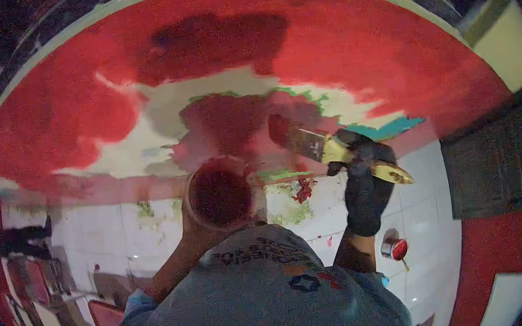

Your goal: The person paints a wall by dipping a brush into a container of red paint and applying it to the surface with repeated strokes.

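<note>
My left hand (190,220) is wrapped round the side of a round paint container (220,193), held upright in front of my chest with dark red paint inside. My right hand (369,183), in a black glove, grips the yellow handle of a wide flat paintbrush (307,142). The brush's bristles are red and point up and left, close to the wall (388,39); whether they touch it I cannot tell. Red paint covers much of this wall, with pale, green and teal patches showing in the middle. Some of the red looks darker and wet.
On the white tiled floor (420,235) at my right stands a small can (394,249) with red paint in it. A dark panelled piece (495,155) is at the far right. Chairs (46,284) are at the left, near a dark shape I cannot make out. Red and green stains mark the floor ahead.
</note>
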The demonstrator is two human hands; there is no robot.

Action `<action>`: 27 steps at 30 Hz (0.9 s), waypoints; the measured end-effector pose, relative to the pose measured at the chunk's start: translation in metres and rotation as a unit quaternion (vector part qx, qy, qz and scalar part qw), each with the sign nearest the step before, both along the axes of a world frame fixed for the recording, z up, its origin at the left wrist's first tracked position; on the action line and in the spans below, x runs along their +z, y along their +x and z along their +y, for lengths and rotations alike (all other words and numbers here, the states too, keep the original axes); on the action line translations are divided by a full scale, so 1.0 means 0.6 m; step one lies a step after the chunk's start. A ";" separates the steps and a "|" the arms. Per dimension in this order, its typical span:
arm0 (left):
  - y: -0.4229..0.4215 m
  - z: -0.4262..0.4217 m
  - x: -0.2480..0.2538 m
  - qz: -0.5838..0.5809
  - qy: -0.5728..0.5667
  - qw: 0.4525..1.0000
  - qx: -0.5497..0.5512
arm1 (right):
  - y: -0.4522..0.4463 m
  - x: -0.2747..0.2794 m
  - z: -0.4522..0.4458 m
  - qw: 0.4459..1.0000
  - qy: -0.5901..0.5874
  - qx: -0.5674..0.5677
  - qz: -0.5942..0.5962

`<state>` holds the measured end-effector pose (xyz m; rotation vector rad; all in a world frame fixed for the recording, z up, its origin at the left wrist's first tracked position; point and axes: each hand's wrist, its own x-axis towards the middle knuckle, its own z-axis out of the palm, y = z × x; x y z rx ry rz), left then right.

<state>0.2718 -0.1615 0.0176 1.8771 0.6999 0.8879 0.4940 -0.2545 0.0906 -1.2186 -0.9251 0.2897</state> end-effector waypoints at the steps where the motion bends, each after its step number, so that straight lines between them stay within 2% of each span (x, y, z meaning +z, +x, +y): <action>1: 0.000 0.002 -0.006 -0.002 -0.002 1.000 0.016 | 0.020 -0.025 -0.002 0.988 0.012 -0.093 -0.119; 2: -0.001 0.004 -0.017 -0.053 -0.111 0.992 0.023 | 0.034 -0.038 -0.009 0.993 -0.013 -0.067 -0.099; 4: 0.001 0.005 -0.033 -0.160 -0.318 0.934 0.032 | 0.020 0.001 -0.002 0.999 0.027 0.046 0.012; 5: 0.000 0.000 -0.022 -0.165 -0.318 0.933 0.042 | 0.017 0.005 0.000 0.998 0.025 0.057 0.010; 7: -0.004 -0.013 0.014 -0.081 -0.149 0.984 0.055 | 0.017 0.008 -0.003 0.998 -0.024 0.064 0.011; 8: -0.003 -0.014 0.012 -0.084 -0.150 0.983 0.063 | 0.020 0.004 -0.002 0.997 -0.026 0.072 0.009; 10: 0.000 -0.017 0.001 -0.136 -0.210 0.966 0.067 | 0.025 -0.006 0.002 0.985 -0.062 0.015 -0.159; 11: 0.001 -0.016 -0.010 -0.138 -0.211 0.965 0.074 | 0.018 -0.003 0.003 0.985 -0.062 0.023 -0.160; 13: 0.004 -0.014 -0.024 -0.231 -0.362 0.900 0.073 | -0.004 0.016 0.008 0.997 -0.049 0.060 -0.019; 14: 0.004 -0.017 -0.021 -0.233 -0.361 0.899 0.078 | -0.005 0.016 0.010 0.996 -0.050 0.066 -0.020; 16: 0.008 -0.024 0.001 -0.220 -0.283 0.929 0.089 | -0.003 0.015 0.012 0.975 0.058 0.196 0.082; 17: 0.009 -0.026 -0.004 -0.222 -0.283 0.929 0.094 | 0.002 0.012 0.011 0.974 0.057 0.201 0.083; 19: 0.009 -0.027 -0.012 -0.255 -0.335 0.899 0.118 | 0.012 0.002 0.007 0.991 -0.003 0.131 -0.041; 20: 0.002 -0.031 -0.005 -0.257 -0.332 0.899 0.127 | 0.006 0.005 0.005 0.989 -0.002 0.140 -0.040; 22: -0.012 -0.039 0.035 -0.102 -0.160 0.974 0.125 | -0.006 0.019 -0.001 0.987 -0.041 0.131 -0.079; 24: -0.015 -0.042 0.014 -0.108 -0.139 0.975 0.139 | -0.003 0.008 -0.005 0.983 -0.039 0.156 -0.085; 26: -0.021 -0.052 0.013 -0.112 -0.119 0.974 0.159 | 0.018 -0.034 -0.015 0.993 0.001 0.114 -0.001; 27: -0.021 -0.055 0.026 -0.117 -0.101 0.975 0.156 | 0.012 -0.018 -0.015 0.993 0.000 0.121 0.001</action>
